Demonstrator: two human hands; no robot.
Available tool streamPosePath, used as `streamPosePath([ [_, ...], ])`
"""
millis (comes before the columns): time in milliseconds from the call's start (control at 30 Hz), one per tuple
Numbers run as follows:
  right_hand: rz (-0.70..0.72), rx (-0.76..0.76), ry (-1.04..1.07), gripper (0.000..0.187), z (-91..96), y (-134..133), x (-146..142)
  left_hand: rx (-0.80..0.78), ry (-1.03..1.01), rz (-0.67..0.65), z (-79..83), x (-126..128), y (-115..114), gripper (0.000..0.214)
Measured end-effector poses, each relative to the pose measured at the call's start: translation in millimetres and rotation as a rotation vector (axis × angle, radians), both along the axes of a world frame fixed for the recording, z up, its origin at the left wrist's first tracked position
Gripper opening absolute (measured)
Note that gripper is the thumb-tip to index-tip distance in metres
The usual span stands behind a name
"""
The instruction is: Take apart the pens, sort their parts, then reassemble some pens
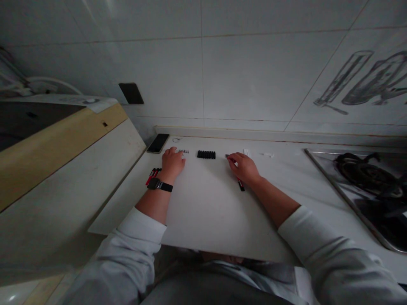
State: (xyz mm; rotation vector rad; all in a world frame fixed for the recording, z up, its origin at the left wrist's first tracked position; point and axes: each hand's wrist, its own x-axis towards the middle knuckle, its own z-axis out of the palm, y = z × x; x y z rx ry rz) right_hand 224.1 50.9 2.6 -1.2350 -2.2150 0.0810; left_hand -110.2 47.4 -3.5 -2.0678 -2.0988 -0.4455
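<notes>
My left hand (172,163) rests on the white counter (206,212) with fingers curled, its fingertips at a small cluster of tiny parts (184,151); a black watch is on that wrist. My right hand (244,167) is closed around a red and black pen (241,184), whose tip sticks out past the fingers at the far side. A row of several black caps (206,154) lies between the two hands. Two red pens (151,175) lie just left of my left wrist.
A dark phone (158,143) lies at the back left of the counter. Small white pieces (266,155) sit beyond my right hand. A gas hob (365,190) fills the right side. A tiled wall runs behind; a wooden-edged unit stands on the left.
</notes>
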Motion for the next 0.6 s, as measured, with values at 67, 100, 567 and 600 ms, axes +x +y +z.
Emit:
streamPosePath([
  [67,0.006,-0.019,-0.064,0.027,0.9,8,-6,-0.001,-0.014,-0.002,3.3,2,-2,0.038],
  [100,0.009,-0.028,-0.104,0.028,1.4,11,-9,-0.002,-0.022,-0.007,5.1,3,-3,0.037],
  [567,0.075,-0.058,-0.376,0.038,1.0,41,-33,-0.037,-0.005,-0.047,19.8,15,-10,0.016],
  [600,0.074,-0.049,-0.365,0.038,0.4,42,-32,-0.038,-0.007,-0.049,19.8,16,-11,0.016],
])
